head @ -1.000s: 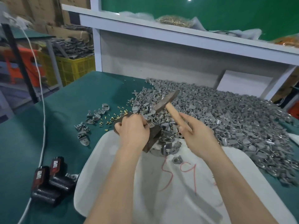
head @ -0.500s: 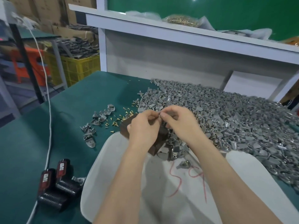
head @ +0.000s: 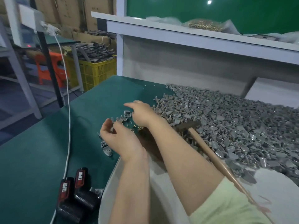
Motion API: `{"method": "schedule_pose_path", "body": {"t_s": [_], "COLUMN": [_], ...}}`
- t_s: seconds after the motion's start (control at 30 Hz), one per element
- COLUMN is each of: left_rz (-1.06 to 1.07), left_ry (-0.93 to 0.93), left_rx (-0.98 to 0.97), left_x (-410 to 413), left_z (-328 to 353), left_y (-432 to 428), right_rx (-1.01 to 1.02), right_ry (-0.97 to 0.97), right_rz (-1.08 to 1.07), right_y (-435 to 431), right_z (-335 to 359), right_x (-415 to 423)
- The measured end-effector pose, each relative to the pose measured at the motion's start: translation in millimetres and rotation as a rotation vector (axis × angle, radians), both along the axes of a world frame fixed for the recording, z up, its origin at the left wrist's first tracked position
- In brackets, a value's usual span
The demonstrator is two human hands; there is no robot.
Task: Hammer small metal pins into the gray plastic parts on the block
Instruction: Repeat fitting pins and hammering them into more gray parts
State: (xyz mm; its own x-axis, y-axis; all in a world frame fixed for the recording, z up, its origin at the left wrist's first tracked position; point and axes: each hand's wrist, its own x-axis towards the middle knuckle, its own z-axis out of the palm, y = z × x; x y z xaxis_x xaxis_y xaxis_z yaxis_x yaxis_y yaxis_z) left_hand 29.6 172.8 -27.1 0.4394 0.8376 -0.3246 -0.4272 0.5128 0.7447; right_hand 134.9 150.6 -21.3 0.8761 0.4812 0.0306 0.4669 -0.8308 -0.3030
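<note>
Shows right hand (head: 142, 113) stretched over loose gray parts (head: 127, 114) and brass pins (head: 136, 126) on the green mat (head: 48, 143), fingers extended, gripping nothing visible. Left hand (head: 120, 140) just beside, loosely curled; unclear whether pinching a part. Hammer (head: 208, 151) lying on the big gray pile (head: 234, 126); block (head: 146, 139) mostly hidden under the right forearm. Best to pinch one pin only and seat it upright before lifting the hammer.

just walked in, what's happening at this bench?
No hammering right now. The hammer lies unheld on the pile of gray parts. The right hand reaches across, fingers out, over loose pins on the mat; the left hand is cupped beside it. The block is mostly hidden under the right forearm.
</note>
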Motion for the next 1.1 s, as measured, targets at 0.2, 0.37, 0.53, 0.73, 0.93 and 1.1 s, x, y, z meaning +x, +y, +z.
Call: {"method": "schedule_pose_path", "body": {"t_s": [0.2, 0.37, 0.53, 0.73, 0.93, 1.1], "left_rz": [0.009, -0.016, -0.029, -0.198, -0.449, -0.506], "left_ry": [0.016, 0.024, 0.014, 0.004, -0.058, -0.055], "left_rx": [-0.037, -0.052, -0.030, 0.185, 0.358, 0.247], "left_x": [-0.6, 0.4, -0.5, 1.8, -2.5, -5.2], "left_z": [-1.8, -2.6, -1.3, -4.5, 0.7, 1.3], "left_y": [2.2, 3.3, 2.8, -5.1, -13.7, -11.7], "right_rx": [-0.296, -0.211, 0.043, 0.720, 0.973, 1.010], "right_ry": [0.041, 0.001, 0.047, 0.294, 0.339, 0.362], "right_rz": [0.048, 0.083, 0.101, -0.039, -0.049, -0.022], "right_y": [31.7, 33.9, 22.8, -24.8, -59.0, -61.9], "right_z": [-11.4, -12.0, 0.2, 24.5, 31.1, 33.2], "right_x": [11.0, -2.6, -21.2, -35.9, -56.3, -56.8]}}
